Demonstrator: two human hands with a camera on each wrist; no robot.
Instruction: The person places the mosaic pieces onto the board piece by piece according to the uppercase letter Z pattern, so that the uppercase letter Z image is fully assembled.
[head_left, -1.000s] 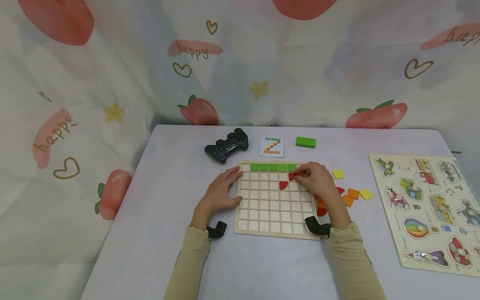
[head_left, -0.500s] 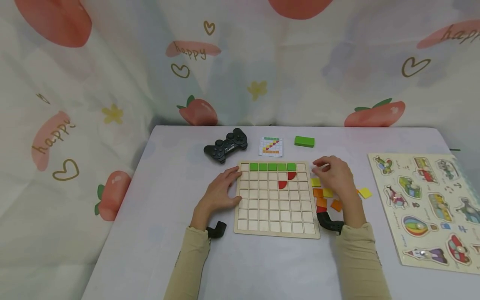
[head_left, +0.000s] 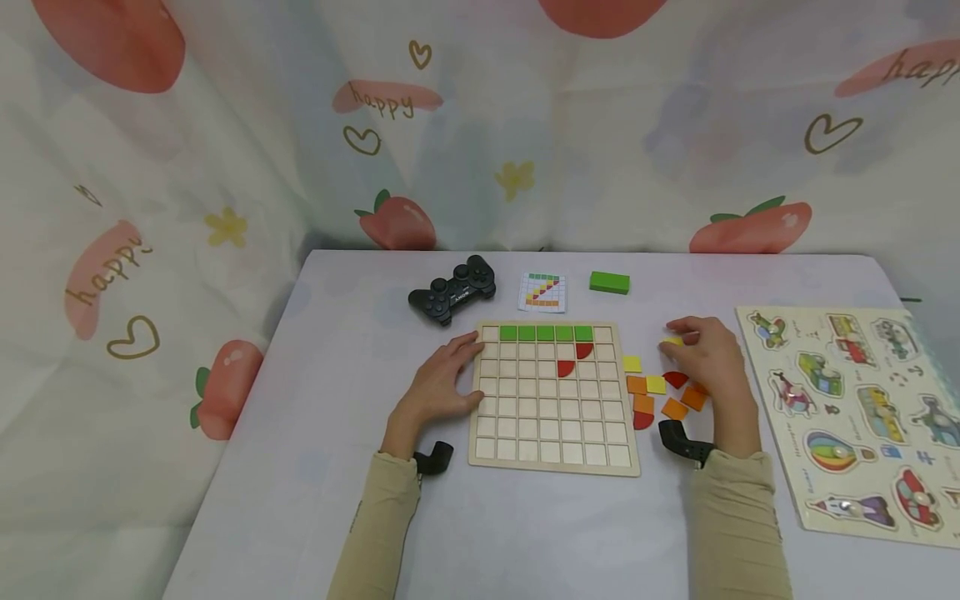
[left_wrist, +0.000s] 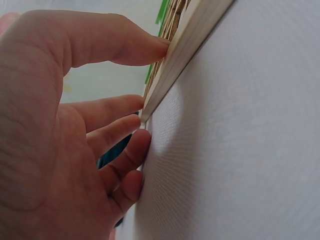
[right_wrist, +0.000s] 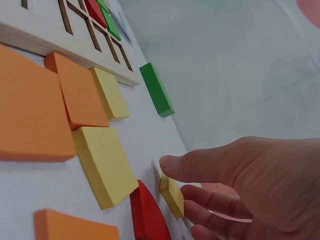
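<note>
A wooden grid board (head_left: 555, 454) lies on the table with a row of green square tiles (head_left: 546, 333) along its top. Two red quarter-round tiles (head_left: 566, 367) sit in cells below that row. At the board's left edge rests my left hand (head_left: 438, 383), its fingers extended and its thumb touching the wooden rim (left_wrist: 175, 57). To the right of the board, my right hand (head_left: 708, 354) pinches a yellow square tile (right_wrist: 172, 196) between thumb and fingers, low over the table. Part of that tile is hidden by the fingers in the head view.
Loose yellow tiles (head_left: 656, 384), orange tiles (head_left: 674, 408) and red tiles (head_left: 643, 421) lie right of the board. Behind it are a black game controller (head_left: 452, 290), a pattern card (head_left: 542, 292) and a green block (head_left: 610, 282). A picture puzzle board (head_left: 855, 417) lies far right.
My right hand has left the red tile in its cell near the board's upper right and moved right to a yellow tile, which it now pinches. The left hand stays in place.
</note>
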